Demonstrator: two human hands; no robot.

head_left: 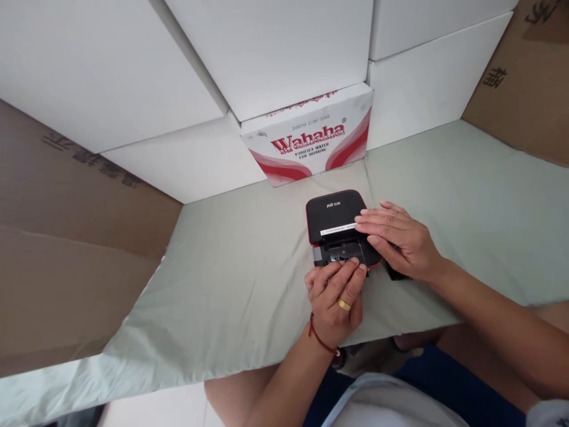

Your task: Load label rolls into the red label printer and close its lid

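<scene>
A black, box-like device with a red edge (335, 212) lies on the cloth in front of me. Its top carries small light lettering and a white label strip, and a recessed part with a shiny dark surface shows along its near side. My left hand (335, 290), with a gold ring and a red cord bracelet, has its fingers curled over the near edge; the thumb is mostly hidden. My right hand (400, 240) rests with outstretched fingers on the device's right side. Under that palm a small black object (397, 273) sits partly covered, its kind unclear.
A pale green cloth (222, 255) covers the table, whose front edge runs close to my lap. White boxes (284, 53) are stacked at the back, with a red-and-white Wahaha carton (311, 145) among them. Brown cardboard panels stand left (75, 249) and right (528, 89).
</scene>
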